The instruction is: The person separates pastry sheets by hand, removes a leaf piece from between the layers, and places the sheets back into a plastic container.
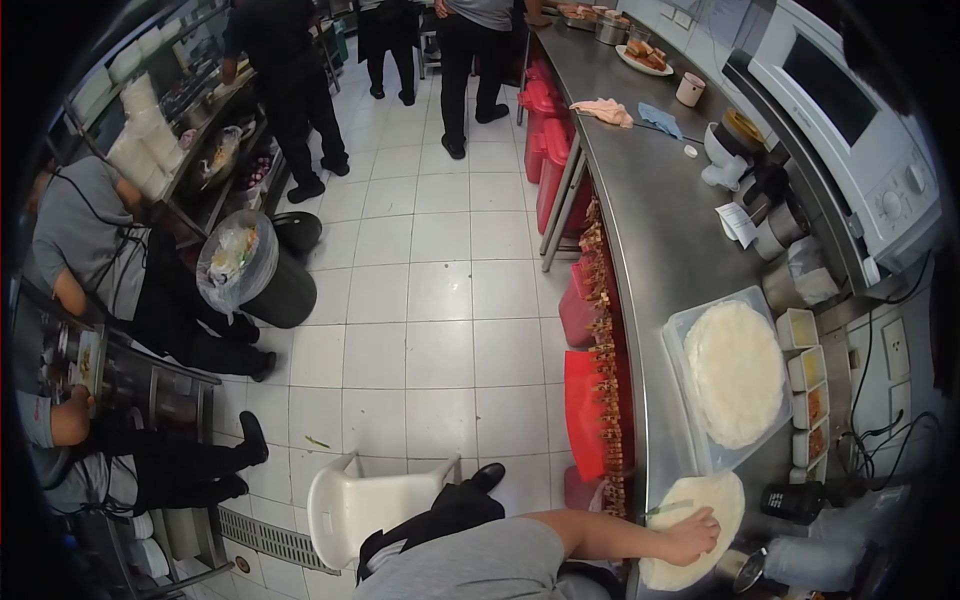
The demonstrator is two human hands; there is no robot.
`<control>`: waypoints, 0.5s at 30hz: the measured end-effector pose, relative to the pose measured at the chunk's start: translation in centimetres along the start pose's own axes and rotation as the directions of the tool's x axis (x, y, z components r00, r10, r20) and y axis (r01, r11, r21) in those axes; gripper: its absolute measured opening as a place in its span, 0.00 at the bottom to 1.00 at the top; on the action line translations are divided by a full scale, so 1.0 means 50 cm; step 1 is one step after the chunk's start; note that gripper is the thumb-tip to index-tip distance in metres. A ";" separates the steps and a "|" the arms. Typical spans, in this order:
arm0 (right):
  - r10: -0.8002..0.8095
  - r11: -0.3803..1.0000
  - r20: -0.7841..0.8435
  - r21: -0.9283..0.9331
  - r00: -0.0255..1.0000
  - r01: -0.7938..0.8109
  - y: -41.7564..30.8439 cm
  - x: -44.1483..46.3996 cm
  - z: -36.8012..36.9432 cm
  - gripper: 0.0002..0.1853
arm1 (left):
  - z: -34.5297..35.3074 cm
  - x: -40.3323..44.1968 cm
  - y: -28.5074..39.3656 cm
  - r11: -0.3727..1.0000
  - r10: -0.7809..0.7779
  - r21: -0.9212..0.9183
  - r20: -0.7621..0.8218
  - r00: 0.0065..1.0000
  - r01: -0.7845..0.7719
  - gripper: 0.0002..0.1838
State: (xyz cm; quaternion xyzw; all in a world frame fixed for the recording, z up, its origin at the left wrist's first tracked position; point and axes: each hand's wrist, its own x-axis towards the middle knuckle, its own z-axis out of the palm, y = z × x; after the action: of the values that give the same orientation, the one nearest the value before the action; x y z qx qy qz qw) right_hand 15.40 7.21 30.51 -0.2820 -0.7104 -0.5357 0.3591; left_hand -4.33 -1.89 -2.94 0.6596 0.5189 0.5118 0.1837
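Observation:
My left hand (690, 538) lies palm down on a flat, pale round wrap (712, 493) at the near end of the steel counter, fingers slightly bent and apart. A thin green strip (668, 508) shows on the wrap beside my wrist. Just beyond it, a stack of pale round wraps (735, 375) sits on a clear plastic tray (683, 420). To the right of my hand are a dark-lidded jar (792, 500) and a metal container (744, 568). My right hand is outside the view.
Small white tubs (806, 370) of fillings line the wall side, below a microwave (850, 110). Red bins (545, 150) and a row of clips (602, 330) are under the counter. Behind me stand a white plastic chair (385, 500), a rubbish bin (285, 290) and several co-workers (280, 90).

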 end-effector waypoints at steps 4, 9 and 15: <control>-0.038 0.955 0.078 -0.290 0.996 0.059 0.012 -0.006 0.015 0.28 | 0.061 -0.016 -0.034 0.908 0.130 0.378 0.154 0.979 -0.180 0.18; -0.048 0.974 0.162 -0.213 0.986 0.082 0.107 -0.031 0.065 0.19 | 0.021 -0.033 -0.059 0.923 0.214 0.211 0.409 0.887 -0.320 0.32; -0.004 0.907 0.220 -0.410 0.976 0.096 0.130 -0.051 0.074 0.15 | -0.002 -0.037 -0.052 0.912 0.208 0.226 0.467 0.860 -0.343 0.34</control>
State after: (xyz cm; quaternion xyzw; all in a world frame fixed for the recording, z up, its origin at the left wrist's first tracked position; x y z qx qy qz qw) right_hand 21.23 12.47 31.45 -0.3897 -0.6208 -0.6509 0.1979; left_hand -5.58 -2.51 -5.82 0.8447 0.4359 0.2884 0.1153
